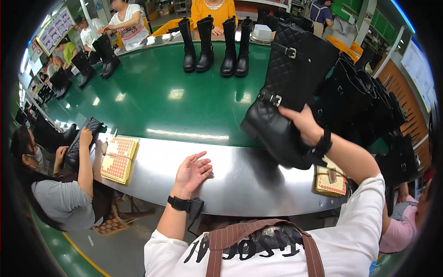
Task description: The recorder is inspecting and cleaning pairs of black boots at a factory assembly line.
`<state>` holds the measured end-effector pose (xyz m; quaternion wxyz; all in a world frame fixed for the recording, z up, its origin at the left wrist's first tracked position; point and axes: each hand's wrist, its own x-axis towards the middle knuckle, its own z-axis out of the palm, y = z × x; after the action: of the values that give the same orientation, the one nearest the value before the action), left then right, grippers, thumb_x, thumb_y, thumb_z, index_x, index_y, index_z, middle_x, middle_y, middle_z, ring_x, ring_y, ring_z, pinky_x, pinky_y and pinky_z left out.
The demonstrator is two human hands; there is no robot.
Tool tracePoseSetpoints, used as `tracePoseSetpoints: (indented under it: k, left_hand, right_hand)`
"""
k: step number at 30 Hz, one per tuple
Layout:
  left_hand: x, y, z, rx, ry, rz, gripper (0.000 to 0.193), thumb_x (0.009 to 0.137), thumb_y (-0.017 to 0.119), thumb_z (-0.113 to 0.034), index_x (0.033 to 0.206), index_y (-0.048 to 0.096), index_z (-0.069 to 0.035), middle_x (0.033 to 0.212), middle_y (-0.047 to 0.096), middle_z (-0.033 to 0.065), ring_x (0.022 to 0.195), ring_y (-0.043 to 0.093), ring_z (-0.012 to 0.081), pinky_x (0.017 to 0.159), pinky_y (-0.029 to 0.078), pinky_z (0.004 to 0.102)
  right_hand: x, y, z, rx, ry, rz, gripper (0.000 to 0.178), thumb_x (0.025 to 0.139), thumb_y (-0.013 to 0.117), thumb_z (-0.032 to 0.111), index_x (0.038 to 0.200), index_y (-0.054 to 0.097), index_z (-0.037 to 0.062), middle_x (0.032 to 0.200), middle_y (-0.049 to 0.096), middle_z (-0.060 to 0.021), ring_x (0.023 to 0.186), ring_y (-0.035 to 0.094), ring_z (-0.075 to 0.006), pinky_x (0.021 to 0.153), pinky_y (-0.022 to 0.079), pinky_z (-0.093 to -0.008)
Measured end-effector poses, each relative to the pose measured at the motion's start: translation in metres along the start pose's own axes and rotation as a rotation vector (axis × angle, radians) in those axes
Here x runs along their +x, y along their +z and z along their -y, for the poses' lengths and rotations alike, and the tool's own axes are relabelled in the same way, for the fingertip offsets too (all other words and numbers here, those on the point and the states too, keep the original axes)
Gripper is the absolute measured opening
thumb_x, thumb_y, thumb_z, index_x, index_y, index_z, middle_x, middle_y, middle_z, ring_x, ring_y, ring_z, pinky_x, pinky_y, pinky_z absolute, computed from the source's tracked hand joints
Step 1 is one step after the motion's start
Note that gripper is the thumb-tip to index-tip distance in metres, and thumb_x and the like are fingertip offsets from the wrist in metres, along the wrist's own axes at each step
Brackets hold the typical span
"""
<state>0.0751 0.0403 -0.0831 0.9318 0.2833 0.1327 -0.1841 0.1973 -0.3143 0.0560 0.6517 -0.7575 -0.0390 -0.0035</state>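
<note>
My right hand [302, 123] grips a tall black boot [300, 60] round its foot, with the thumb on top beside the lower buckle. The boot has a quilted shaft and two silver buckles; it is tilted, shaft up and toe pointing down toward me, over the steel edge [240, 189] of the table. The fingers under the foot are hidden. My left hand [193, 173] is held palm up above the steel edge, fingers apart, with nothing in it.
Several black boots [353, 99] crowd the right side. Two pairs of boots [205, 44] stand across the green surface [180, 108]. Bundles of printed cards lie left [119, 159] and right [330, 180]. A co-worker [69, 194] handles a boot [83, 143] at left; another [214, 11] faces me.
</note>
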Motion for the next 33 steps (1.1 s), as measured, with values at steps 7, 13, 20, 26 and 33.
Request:
tracePoseSetpoints:
  k: [7,13,20,26,33]
  left_hand:
    - [0.006,-0.006,-0.004,-0.096,-0.022,0.107,0.038,0.099,0.040,-0.024,0.125,0.048,0.001,0.098,0.064,0.0186,0.092,0.064,0.0313,0.086,0.052,0.0493]
    - [0.006,0.001,-0.013,-0.083,-0.108,0.059,0.045,0.100,0.037,-0.026,0.134,0.041,0.002,0.103,0.061,0.0231,0.096,0.062,0.0323,0.091,0.049,0.0538]
    - [0.010,-0.004,-0.016,-0.054,-0.143,0.104,0.047,0.100,0.037,-0.027,0.135,0.040,0.003,0.103,0.061,0.0235,0.097,0.062,0.0332,0.090,0.049,0.0548]
    - [0.009,0.000,-0.013,0.011,-0.098,0.134,0.046,0.100,0.036,-0.028,0.132,0.042,0.004,0.102,0.061,0.0211,0.096,0.062,0.0311,0.090,0.050,0.0526]
    - [-0.055,0.090,-0.021,0.719,0.687,0.228,0.030,0.090,0.046,-0.022,0.100,0.062,0.002,0.101,0.052,0.0141,0.094,0.056,0.0266,0.086,0.045,0.0404]
  right_hand:
    - [0.237,-0.030,-0.013,-0.821,-0.021,-0.604,0.084,0.067,0.074,0.057,0.118,0.060,-0.0085,0.142,0.038,-0.0175,0.128,0.039,-0.0365,0.099,0.042,-0.0488]
    - [0.328,-0.017,-0.086,-0.820,0.043,-0.400,0.110,0.058,0.070,0.076,0.149,0.029,0.0311,0.153,0.018,-0.0259,0.135,0.031,-0.0483,0.108,0.034,-0.0505]
    - [0.307,0.010,-0.170,-1.360,-0.024,-0.286,0.094,0.074,0.059,0.073,0.151,0.022,0.0327,0.154,0.018,-0.0248,0.143,0.016,-0.0427,0.102,0.030,-0.0676]
    - [0.228,0.024,-0.128,-1.375,0.043,0.124,0.073,0.081,0.064,0.054,0.141,0.045,0.0183,0.136,0.049,-0.0175,0.128,0.041,-0.0376,0.100,0.035,-0.0631]
    - [0.033,0.035,-0.068,-1.053,-0.257,0.555,0.041,0.084,0.064,0.042,0.106,0.070,0.0082,0.099,0.070,-0.0147,0.094,0.065,-0.0328,0.085,0.049,-0.0437]
